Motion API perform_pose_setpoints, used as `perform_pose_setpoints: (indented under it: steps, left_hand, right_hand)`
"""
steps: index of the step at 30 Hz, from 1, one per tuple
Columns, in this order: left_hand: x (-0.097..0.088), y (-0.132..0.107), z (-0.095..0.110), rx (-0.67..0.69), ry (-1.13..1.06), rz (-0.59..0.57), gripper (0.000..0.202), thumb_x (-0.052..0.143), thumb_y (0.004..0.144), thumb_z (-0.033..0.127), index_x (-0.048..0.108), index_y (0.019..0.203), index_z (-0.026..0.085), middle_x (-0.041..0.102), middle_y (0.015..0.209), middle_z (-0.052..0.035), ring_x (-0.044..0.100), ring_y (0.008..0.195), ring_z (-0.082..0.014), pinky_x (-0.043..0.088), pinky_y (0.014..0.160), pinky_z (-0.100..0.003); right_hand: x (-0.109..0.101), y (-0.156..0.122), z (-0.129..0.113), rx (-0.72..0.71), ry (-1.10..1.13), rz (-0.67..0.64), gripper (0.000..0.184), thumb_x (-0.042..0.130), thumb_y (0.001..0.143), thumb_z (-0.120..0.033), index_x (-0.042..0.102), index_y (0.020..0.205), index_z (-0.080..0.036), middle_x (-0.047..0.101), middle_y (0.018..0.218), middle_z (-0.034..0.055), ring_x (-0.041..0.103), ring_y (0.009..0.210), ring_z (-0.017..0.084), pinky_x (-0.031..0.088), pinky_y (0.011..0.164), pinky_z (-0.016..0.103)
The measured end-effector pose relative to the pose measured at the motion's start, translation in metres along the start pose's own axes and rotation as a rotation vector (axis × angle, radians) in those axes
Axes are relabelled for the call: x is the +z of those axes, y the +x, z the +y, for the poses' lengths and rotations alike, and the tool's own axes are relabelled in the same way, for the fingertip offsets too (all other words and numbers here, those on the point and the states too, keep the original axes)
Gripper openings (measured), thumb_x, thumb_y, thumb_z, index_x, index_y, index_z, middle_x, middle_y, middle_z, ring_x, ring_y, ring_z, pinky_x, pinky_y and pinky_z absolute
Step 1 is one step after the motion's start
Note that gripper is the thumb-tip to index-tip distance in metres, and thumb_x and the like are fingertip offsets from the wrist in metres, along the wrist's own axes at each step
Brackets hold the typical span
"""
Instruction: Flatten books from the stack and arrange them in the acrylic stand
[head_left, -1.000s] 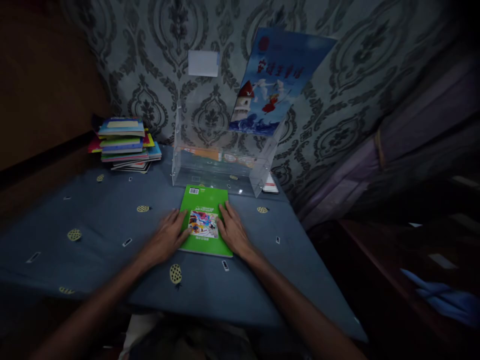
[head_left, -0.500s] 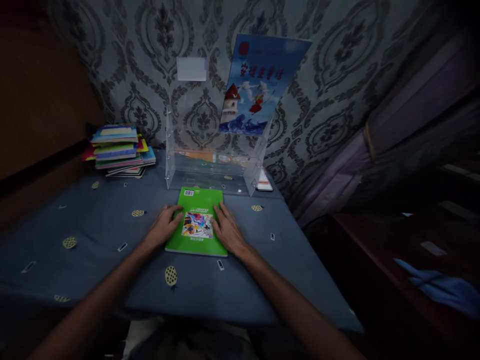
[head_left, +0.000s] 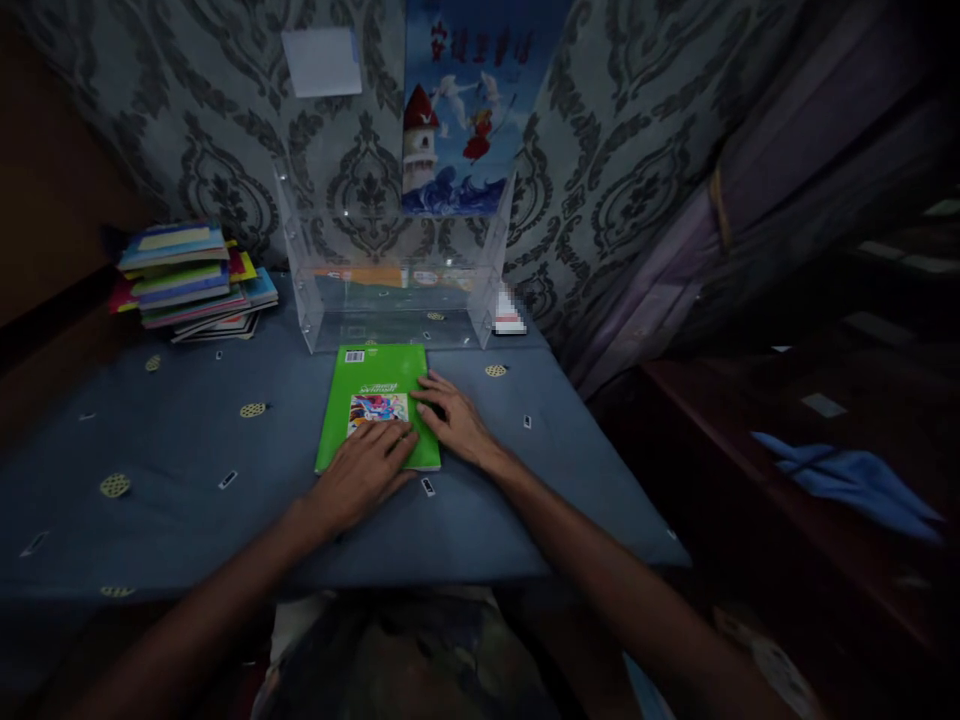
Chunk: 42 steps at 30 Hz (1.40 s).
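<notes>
Both hands lie open and flat on the green book [head_left: 375,395]: the left hand [head_left: 364,475] on its near edge, the right hand [head_left: 452,420] on its right edge, on the desk [head_left: 187,470].

The green book [head_left: 375,405] has a glossy paper cover; the surface [head_left: 187,450] wears matt blue cloth; the far stand [head_left: 397,290] looks like clear, smooth plastic.

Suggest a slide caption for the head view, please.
Left hand and right hand rest flat on a green book before a clear stand.
</notes>
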<state>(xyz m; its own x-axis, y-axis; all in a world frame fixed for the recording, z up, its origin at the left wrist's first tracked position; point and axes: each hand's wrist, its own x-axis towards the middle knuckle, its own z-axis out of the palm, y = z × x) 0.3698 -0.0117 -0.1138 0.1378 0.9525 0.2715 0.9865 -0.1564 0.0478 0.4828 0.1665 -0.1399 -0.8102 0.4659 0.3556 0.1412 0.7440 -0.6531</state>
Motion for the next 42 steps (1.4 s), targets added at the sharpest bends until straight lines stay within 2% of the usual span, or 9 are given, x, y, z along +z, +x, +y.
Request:
perform_pose_setpoints:
  steps: [3,7,14,19,23,28,33,38,42]
  left_hand:
    - [0.0,0.003,-0.001,0.038,0.06,-0.005,0.038,0.044,0.101,0.038,0.056,0.127,0.013,0.062,0.13,-0.016,0.057,0.122,-0.0283,0.042,0.105,-0.046]
    - [-0.005,0.006,-0.002,0.072,0.104,-0.017,0.034,0.044,0.102,0.034,0.058,0.124,0.012,0.065,0.127,-0.0151,0.06,0.118,-0.0278,0.046,0.102,-0.042]
    - [-0.015,0.012,-0.004,0.084,0.075,-0.028,0.027,0.043,0.102,0.027,0.06,0.118,0.013,0.069,0.12,-0.0132,0.065,0.109,-0.0252,0.052,0.092,-0.038]
    - [-0.014,0.012,-0.005,0.052,-0.005,-0.044,0.026,0.043,0.101,0.023,0.06,0.12,0.015,0.068,0.121,-0.0129,0.065,0.109,-0.0255,0.053,0.091,-0.04]
    - [-0.011,0.009,-0.004,0.041,0.011,-0.035,0.029,0.043,0.101,0.027,0.062,0.12,0.016,0.067,0.124,-0.013,0.064,0.112,-0.0253,0.052,0.095,-0.041]
    - [-0.004,0.004,-0.002,0.048,-0.001,0.062,0.031,0.045,0.1,0.031,0.062,0.121,0.016,0.066,0.124,-0.0135,0.063,0.114,-0.0258,0.051,0.098,-0.043]
    - [-0.001,0.002,-0.003,0.045,-0.075,0.13,0.031,0.046,0.099,0.028,0.062,0.123,0.018,0.067,0.121,-0.0112,0.061,0.115,-0.0253,0.049,0.102,-0.045]
    - [-0.015,-0.009,-0.008,0.041,-0.226,0.091,0.026,0.045,0.099,0.027,0.067,0.111,0.02,0.071,0.112,-0.0081,0.065,0.103,-0.0222,0.049,0.096,-0.04]
    - [-0.031,-0.013,-0.023,-0.079,-0.331,0.03,0.037,0.038,0.101,0.032,0.068,0.084,0.019,0.07,0.08,-0.0049,0.066,0.077,-0.0176,0.049,0.075,-0.031]
  right_hand:
    - [-0.005,-0.01,-0.003,-0.041,0.094,-0.041,0.032,0.052,0.092,-0.025,0.071,0.116,-0.017,0.063,0.134,0.0131,0.046,0.137,0.025,0.037,0.114,0.05]
    - [-0.013,-0.022,-0.006,-0.048,0.217,-0.09,0.032,0.051,0.095,-0.032,0.072,0.116,-0.02,0.064,0.133,0.0116,0.046,0.137,0.025,0.038,0.113,0.051]
    - [-0.025,-0.028,-0.014,-0.029,0.332,-0.13,0.042,0.047,0.097,-0.049,0.072,0.115,-0.021,0.068,0.128,0.0108,0.049,0.135,0.026,0.038,0.112,0.053]
    - [-0.025,-0.028,-0.012,-0.028,0.329,-0.135,0.043,0.048,0.096,-0.052,0.072,0.115,-0.021,0.067,0.128,0.0115,0.049,0.135,0.026,0.037,0.113,0.052]
    - [-0.023,-0.028,-0.009,-0.057,0.296,-0.126,0.038,0.05,0.096,-0.044,0.071,0.116,-0.019,0.067,0.128,0.013,0.05,0.134,0.025,0.039,0.111,0.051]
    - [-0.019,-0.031,-0.008,-0.083,0.121,-0.051,0.029,0.055,0.093,-0.029,0.072,0.113,-0.02,0.066,0.129,0.0129,0.053,0.131,0.026,0.043,0.108,0.052]
    - [-0.012,-0.04,-0.015,-0.066,-0.075,-0.015,0.032,0.054,0.093,-0.028,0.069,0.119,-0.019,0.066,0.129,0.0148,0.062,0.12,0.026,0.042,0.109,0.054]
    - [-0.007,-0.06,-0.039,-0.111,-0.182,-0.046,0.034,0.056,0.091,-0.028,0.066,0.122,-0.019,0.068,0.126,0.0152,0.063,0.119,0.026,0.042,0.109,0.05]
    - [-0.001,-0.071,-0.073,-0.096,-0.179,-0.108,0.034,0.061,0.089,-0.032,0.067,0.12,-0.021,0.064,0.131,0.0144,0.059,0.123,0.028,0.043,0.109,0.048]
